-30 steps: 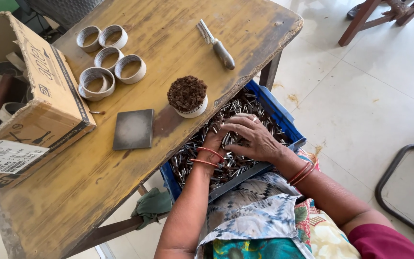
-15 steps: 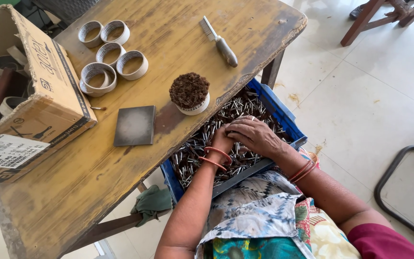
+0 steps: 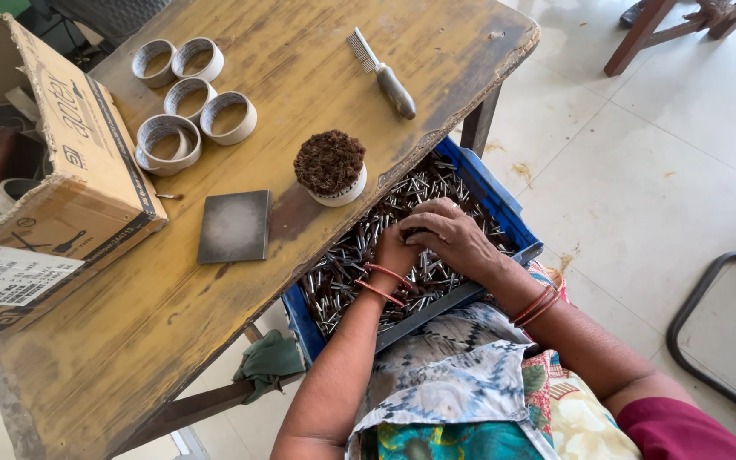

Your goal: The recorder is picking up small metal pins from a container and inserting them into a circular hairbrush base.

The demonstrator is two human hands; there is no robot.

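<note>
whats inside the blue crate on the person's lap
The blue crate holds a loose heap of thin metal pins. Both hands, left hand and right hand, rest in the heap and cover its middle; the wooden table hides the far part.

A worn yellow wooden table (image 3: 129,341) bears a cardboard box (image 3: 70,213), rings (image 3: 228,117), a comb (image 3: 382,74) and a dark plate (image 3: 234,226).

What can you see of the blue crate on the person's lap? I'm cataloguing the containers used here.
The blue crate looks like rigid plastic, rectangular with low walls. It rests on the person's lap, tilted, its far part tucked under the wooden table. It is heaped with thin, shiny metal pins. The left hand and right hand are both in the pins, close together.
</note>
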